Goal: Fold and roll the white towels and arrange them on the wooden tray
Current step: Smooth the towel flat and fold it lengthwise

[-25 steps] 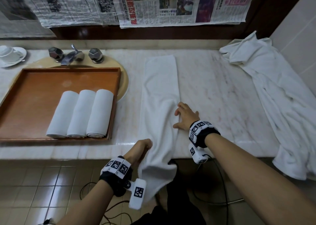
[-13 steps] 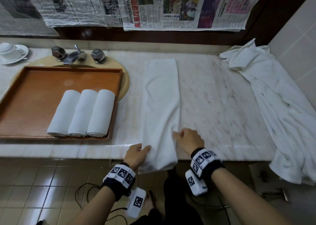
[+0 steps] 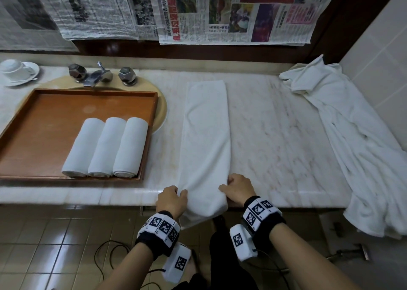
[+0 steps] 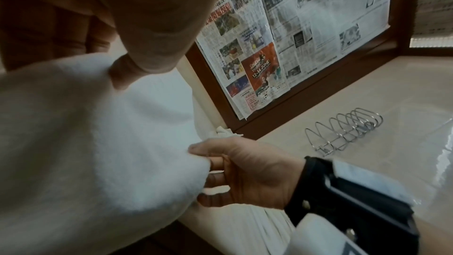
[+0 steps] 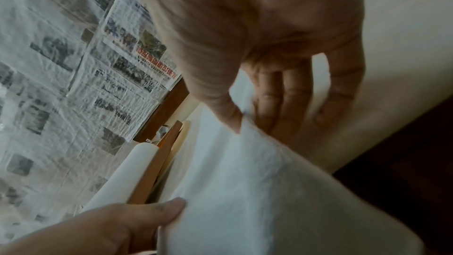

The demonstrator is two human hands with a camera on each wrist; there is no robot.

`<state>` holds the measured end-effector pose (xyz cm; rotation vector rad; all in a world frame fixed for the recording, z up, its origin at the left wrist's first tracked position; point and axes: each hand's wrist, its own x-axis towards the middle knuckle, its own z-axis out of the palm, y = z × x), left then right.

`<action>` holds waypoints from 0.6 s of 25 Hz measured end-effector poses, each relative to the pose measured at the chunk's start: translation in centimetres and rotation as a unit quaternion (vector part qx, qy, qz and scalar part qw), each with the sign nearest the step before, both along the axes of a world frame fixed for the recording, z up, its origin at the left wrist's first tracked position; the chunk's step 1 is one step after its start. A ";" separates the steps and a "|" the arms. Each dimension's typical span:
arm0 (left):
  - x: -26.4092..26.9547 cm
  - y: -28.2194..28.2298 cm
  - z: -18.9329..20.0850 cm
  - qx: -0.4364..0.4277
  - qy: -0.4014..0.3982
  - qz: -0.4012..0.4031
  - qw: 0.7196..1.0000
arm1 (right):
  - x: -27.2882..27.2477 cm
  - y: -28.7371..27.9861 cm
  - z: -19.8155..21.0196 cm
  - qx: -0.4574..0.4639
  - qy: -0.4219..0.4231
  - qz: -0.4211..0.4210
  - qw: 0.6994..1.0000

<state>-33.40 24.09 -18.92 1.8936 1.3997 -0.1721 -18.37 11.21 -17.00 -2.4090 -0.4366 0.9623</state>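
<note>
A white towel, folded into a long narrow strip, lies on the marble counter and runs away from me; its near end hangs a little over the front edge. My left hand pinches the left side of that near end, thumb on top. My right hand grips the right side, thumb on top and fingers underneath. The left wrist view shows the same towel pinched by both hands. To the left stands the wooden tray with three rolled white towels side by side.
A crumpled white towel drapes over the counter's right end beside the tiled wall. A faucet and a cup on a saucer sit behind the tray. Newspaper covers the back wall. Cables lie on the tiled floor.
My right hand slid back from the middle of the towel to its near end. My left hand rose from below the counter edge, and both now hold the near end.
</note>
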 end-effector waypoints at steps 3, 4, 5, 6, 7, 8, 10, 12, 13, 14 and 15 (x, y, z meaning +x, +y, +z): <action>0.1 0.4 -0.3 -0.030 -0.012 0.019 0.999 | -0.7 -0.4 -0.1 0.063 -0.011 -0.091 0.994; 0.1 0.5 -0.3 -0.037 -0.013 0.023 0.999 | -0.8 -0.4 -0.2 0.059 0.010 -0.100 0.993; 0.1 0.5 -0.4 -0.039 -0.014 0.024 0.999 | -0.7 -0.5 -0.2 0.049 0.030 -0.094 0.994; 0.1 0.6 -0.4 -0.043 -0.015 0.026 0.999 | -0.5 -0.5 -0.3 0.045 0.043 -0.083 0.995; 0.1 0.6 -0.5 -0.046 -0.018 0.028 0.998 | -0.3 -0.5 -0.1 0.049 0.046 -0.081 0.994; 0.0 0.5 -0.4 -0.047 -0.020 0.028 0.998 | -0.2 -0.5 -0.1 0.065 0.043 -0.094 0.992; -0.1 0.4 -0.3 -0.051 -0.033 0.030 0.998 | 0.0 -0.7 0.0 0.107 0.035 -0.131 0.985; -0.4 0.3 -0.2 -0.051 -0.038 0.032 0.997 | -0.4 -0.9 -0.1 0.107 0.034 -0.100 0.989; -0.4 0.3 0.0 -0.046 -0.044 0.031 0.997 | -0.6 -1.1 -0.2 0.100 0.028 -0.071 0.992; -0.5 0.3 0.1 -0.043 -0.057 0.032 0.997 | -0.6 -1.1 -0.4 0.093 0.018 -0.042 0.995; -0.7 0.3 0.3 -0.042 -0.079 0.032 0.995 | -0.6 -1.2 -0.5 0.090 0.012 -0.024 0.996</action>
